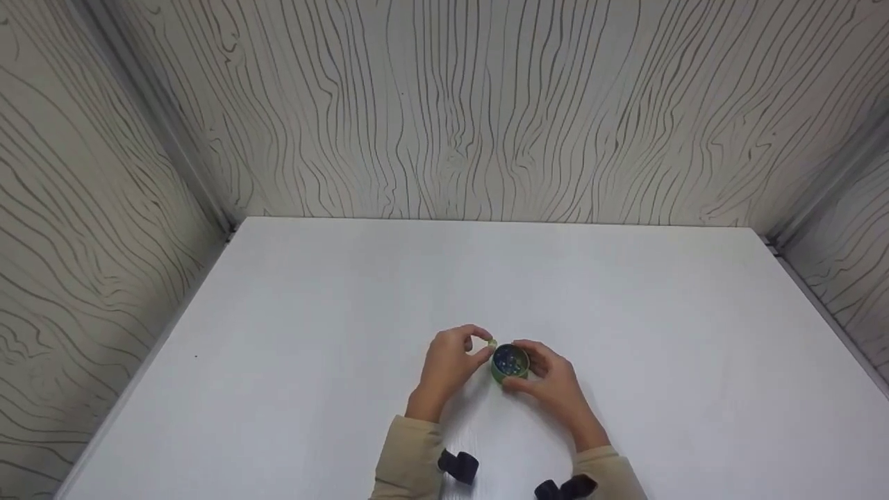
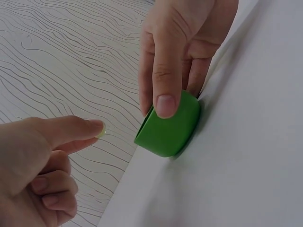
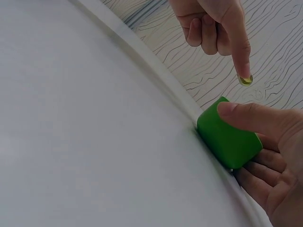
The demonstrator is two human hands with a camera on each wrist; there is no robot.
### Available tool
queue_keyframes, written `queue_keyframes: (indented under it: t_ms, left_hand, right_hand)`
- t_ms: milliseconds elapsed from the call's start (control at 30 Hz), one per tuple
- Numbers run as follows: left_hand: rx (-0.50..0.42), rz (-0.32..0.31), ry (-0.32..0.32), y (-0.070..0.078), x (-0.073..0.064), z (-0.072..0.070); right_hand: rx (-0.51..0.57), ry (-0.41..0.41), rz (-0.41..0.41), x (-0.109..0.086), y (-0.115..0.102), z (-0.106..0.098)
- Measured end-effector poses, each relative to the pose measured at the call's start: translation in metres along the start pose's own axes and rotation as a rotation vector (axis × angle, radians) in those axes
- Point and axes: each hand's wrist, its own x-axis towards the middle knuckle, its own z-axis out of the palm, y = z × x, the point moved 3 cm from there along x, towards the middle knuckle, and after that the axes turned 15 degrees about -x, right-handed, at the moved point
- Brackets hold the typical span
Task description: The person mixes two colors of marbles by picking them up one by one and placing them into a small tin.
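Note:
A small green cup (image 1: pixel 510 373) stands on the white table with several dark, glassy marbles (image 1: pixel 510 360) inside it. My right hand (image 1: pixel 555 384) grips the cup from the right, thumb on the near side and fingers round the far side. Between thumb and index finger, my left hand (image 1: pixel 446 362) pinches a clear marble (image 3: pixel 245 80) with a yellow swirl. It is held just left of the cup's rim and above the table. In the left wrist view the fingertips mostly cover this marble (image 2: pixel 102 134), and the other left fingers are curled into the palm.
The white table (image 1: pixel 312 312) spreads out around the hands. Wood-grain patterned walls (image 1: pixel 444 111) rise behind it and at both sides. A black wrist camera (image 1: pixel 460 467) sits by the left sleeve, another (image 1: pixel 566 487) by the right.

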Motion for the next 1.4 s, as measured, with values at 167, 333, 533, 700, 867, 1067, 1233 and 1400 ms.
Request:
queue_keyframes:
  t_ms: [167, 333, 533, 700, 867, 1067, 1233, 1400]
  left_hand:
    - [0.004, -0.005, -0.023, 0.002, 0.001, 0.002]
    - [0.015, 0.036, -0.018, 0.004, 0.001, 0.003]
    - [0.022, 0.039, -0.030, 0.004, 0.001, 0.006]
    - [0.051, 0.008, -0.083, 0.003, 0.000, 0.009]
    - [0.093, -0.027, -0.138, 0.002, 0.000, 0.011]
    - [0.092, -0.034, -0.150, 0.003, 0.000, 0.012]
    - [0.085, -0.034, -0.158, 0.002, -0.002, 0.014]
    - [0.082, -0.023, -0.171, 0.003, -0.004, 0.016]
  right_hand:
    - [-0.015, 0.010, 0.010, 0.000, -0.001, -0.001]
    - [-0.019, 0.021, 0.002, 0.003, 0.001, 0.000]
    - [-0.018, 0.020, 0.003, 0.004, 0.003, 0.000]
    - [-0.015, 0.011, 0.001, 0.005, 0.004, 0.000]
    - [-0.002, 0.001, -0.017, 0.004, 0.001, -0.001]
    - [-0.004, 0.006, -0.026, 0.003, 0.000, -0.002]
    - [-0.009, 0.009, -0.027, 0.002, 0.000, -0.001]
    - [-0.007, 0.016, -0.057, 0.000, 0.001, 0.000]
